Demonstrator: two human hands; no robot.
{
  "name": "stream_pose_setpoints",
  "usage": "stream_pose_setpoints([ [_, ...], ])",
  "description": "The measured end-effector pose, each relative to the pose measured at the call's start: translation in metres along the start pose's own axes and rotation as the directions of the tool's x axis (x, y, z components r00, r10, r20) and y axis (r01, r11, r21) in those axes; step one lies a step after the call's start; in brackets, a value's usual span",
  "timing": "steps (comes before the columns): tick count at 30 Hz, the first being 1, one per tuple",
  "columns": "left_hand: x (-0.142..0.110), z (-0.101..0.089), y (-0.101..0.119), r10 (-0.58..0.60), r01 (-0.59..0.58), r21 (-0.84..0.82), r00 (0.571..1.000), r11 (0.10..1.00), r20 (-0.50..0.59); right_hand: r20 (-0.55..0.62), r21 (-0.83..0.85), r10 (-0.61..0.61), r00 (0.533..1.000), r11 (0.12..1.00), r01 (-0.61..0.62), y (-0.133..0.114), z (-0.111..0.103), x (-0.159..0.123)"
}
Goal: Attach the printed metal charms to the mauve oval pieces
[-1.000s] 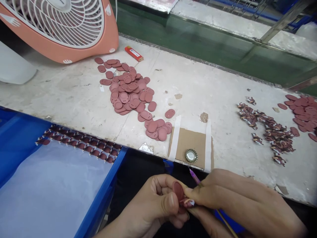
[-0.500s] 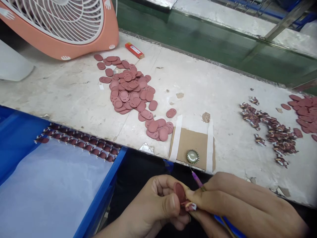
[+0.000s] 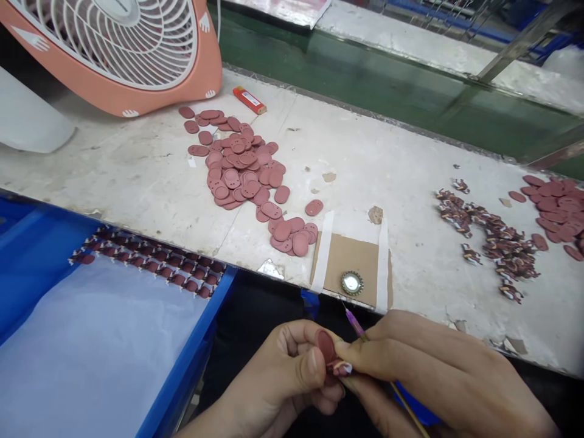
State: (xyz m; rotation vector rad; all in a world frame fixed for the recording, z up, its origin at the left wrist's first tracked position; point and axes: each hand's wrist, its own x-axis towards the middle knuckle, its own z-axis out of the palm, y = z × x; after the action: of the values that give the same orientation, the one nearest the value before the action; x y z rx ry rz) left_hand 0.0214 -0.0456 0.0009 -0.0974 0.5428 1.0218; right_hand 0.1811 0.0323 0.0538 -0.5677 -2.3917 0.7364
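Note:
My left hand pinches a reddish-brown oval disc between thumb and fingers, just below the table's edge. At the disc's lower end is a tiny brown and white figure, touched by the fingertips of my right hand. A thin stick tool with a purple hub and a fine needle tip is held in my right hand, its tip pointing up and away from the disc. Beyond it, a bottle cap lies upturned on a cardboard piece taped to the table.
A heap of oval discs spreads left of the cardboard. Small figures and more discs lie at right. A blue tray at lower left holds rows of joined pieces. An orange fan and a red box stand behind.
The view has shifted slightly. Both hands keep nearly the same grip, with the disc and small figure still between them.

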Motion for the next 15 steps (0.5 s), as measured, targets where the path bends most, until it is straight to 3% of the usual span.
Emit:
stream_pose_setpoints([
  [6, -0.0031, 0.003, -0.0002, -0.002, 0.002, -0.003, 0.999, 1.0, -0.036, 0.006, 0.033, 0.021, 1.0, 0.999, -0.021, -0.0027, -0.0024, -0.0004],
  [11, 0.002, -0.0021, -0.0031, 0.024, -0.024, 0.004, 0.999, 1.0, -0.038, 0.171, 0.018, 0.138, 0.976, 0.99, -0.143, -0.0079, -0.0096, 0.0011],
  [15, 0.0034, -0.0045, -0.0023, 0.022, -0.021, 0.021, 0.999, 1.0, -0.048, 0.168, 0.025, 0.146, 0.975, 0.988, -0.152, -0.0063, -0.0073, 0.004],
])
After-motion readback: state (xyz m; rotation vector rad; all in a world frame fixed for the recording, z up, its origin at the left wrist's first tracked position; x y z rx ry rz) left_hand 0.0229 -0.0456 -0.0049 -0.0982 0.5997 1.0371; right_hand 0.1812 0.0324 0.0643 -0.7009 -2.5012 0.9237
